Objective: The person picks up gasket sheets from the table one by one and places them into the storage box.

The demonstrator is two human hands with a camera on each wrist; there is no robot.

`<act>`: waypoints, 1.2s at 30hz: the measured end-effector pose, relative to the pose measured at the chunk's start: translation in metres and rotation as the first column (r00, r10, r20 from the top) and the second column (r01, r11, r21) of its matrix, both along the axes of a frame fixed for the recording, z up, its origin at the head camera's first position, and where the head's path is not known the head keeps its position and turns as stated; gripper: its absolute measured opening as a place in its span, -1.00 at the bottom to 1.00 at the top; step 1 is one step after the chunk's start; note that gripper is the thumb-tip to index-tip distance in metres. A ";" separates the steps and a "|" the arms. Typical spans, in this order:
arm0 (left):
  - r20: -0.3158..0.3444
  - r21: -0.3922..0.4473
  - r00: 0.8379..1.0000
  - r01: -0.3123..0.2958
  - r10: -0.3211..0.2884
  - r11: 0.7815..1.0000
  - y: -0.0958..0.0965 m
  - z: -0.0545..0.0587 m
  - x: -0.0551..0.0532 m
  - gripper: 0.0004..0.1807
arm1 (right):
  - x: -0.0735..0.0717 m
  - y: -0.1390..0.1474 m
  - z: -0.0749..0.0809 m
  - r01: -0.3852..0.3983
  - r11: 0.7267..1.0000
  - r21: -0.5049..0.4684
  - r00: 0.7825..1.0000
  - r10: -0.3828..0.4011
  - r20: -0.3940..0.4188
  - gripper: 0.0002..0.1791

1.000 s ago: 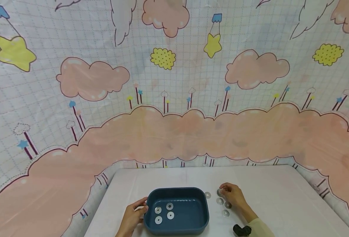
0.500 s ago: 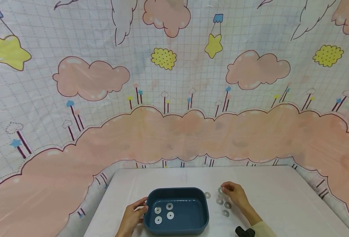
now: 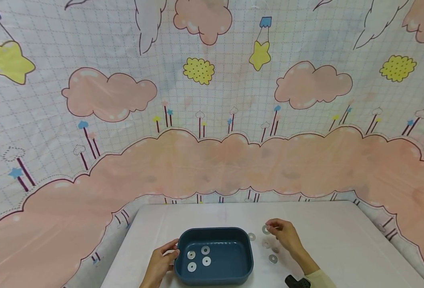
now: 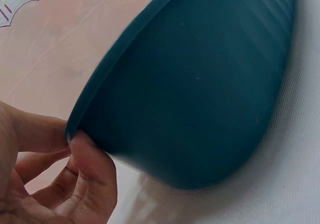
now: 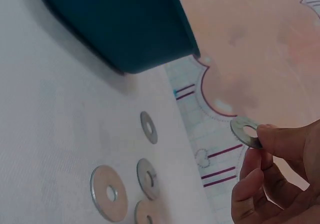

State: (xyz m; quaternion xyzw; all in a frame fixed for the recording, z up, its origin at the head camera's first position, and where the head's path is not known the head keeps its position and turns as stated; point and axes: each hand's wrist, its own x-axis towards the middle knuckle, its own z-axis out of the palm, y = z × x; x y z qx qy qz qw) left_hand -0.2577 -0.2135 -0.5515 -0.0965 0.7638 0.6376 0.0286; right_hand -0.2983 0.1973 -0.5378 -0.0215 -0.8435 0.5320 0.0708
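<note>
A flat metal washer (image 5: pixel 238 129) is pinched at its edge between the thumb and fingers of my right hand (image 3: pixel 287 237). In the right wrist view it is raised above the white table, its hole in sight. My left hand (image 3: pixel 157 262) grips the rim of a dark blue rectangular tray (image 3: pixel 233 258) at its left side, thumb and finger on the edge in the left wrist view. Inside the tray, several washers (image 3: pixel 189 269) lie flat toward the left. Between the tray and my right hand, several more washers (image 5: pixel 101 196) lie on the table.
The white tabletop (image 3: pixel 327 228) extends behind and to the right of the tray. Behind it hangs a cloth (image 3: pixel 212 168) printed with clouds and stars. A black device (image 3: pixel 297 281) sits on my right wrist by the sleeve.
My right hand has lifted a washer off the table and moved it slightly up. The left hand and the tray stay in place. The head view has shifted slightly.
</note>
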 end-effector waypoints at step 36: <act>-0.022 0.020 1.000 0.001 0.000 1.000 -0.002 0.000 0.011 -0.48 | 0.025 -0.048 0.037 -0.131 0.977 -0.168 0.991 0.128 -0.028 -0.79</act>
